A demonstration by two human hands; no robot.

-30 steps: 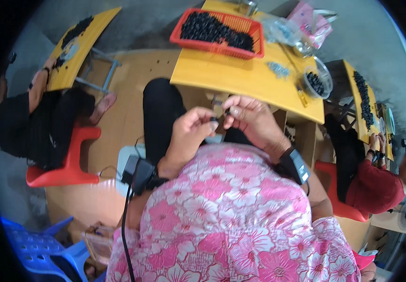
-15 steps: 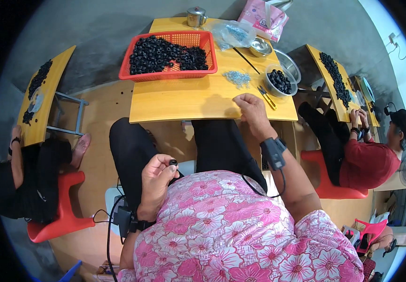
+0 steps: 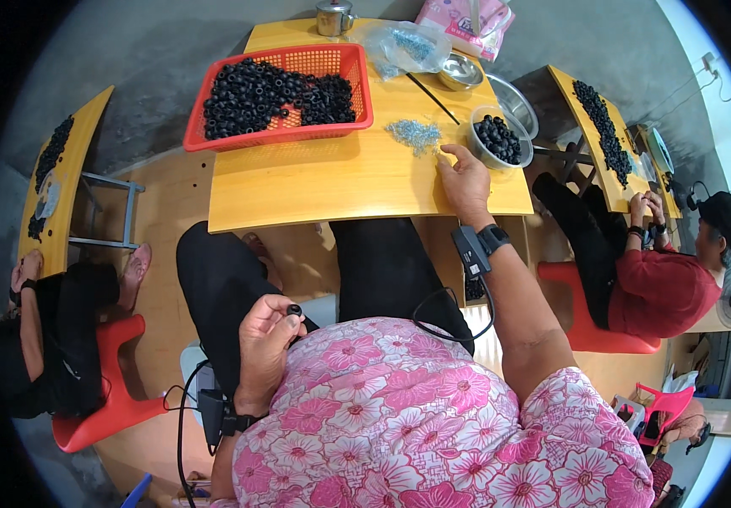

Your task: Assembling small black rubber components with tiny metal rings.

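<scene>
Between the thumb and fingers of my left hand [image 3: 265, 343], held low over my lap, is a small black ring-shaped piece [image 3: 294, 310]. My right hand [image 3: 467, 182] is over the right part of the yellow table, its thumb and forefinger drawn together. Whatever those fingertips hold, if anything, is too small to make out. They are at the near right edge of a scattered pile of small, shiny bluish pieces [image 3: 414, 134]. Just beyond that hand stands a clear tub [image 3: 525, 154] of black pieces. The yellow-handled cutter is hidden from sight, apparently under the hand.
A red basket [image 3: 199, 134] of black ring pieces sits on the yellow table [image 3: 315, 190]. Behind are a metal mug [image 3: 333, 19], a plastic bag [image 3: 399, 46], metal bowls [image 3: 460, 72] and a pink package [image 3: 465, 25]. People work at side tables. A cable hangs from my right wrist.
My right hand has moved forward from the table's front edge to the bluish pile, covering the cutter. My left hand still holds the black ring piece. The whole view has shifted slightly.
</scene>
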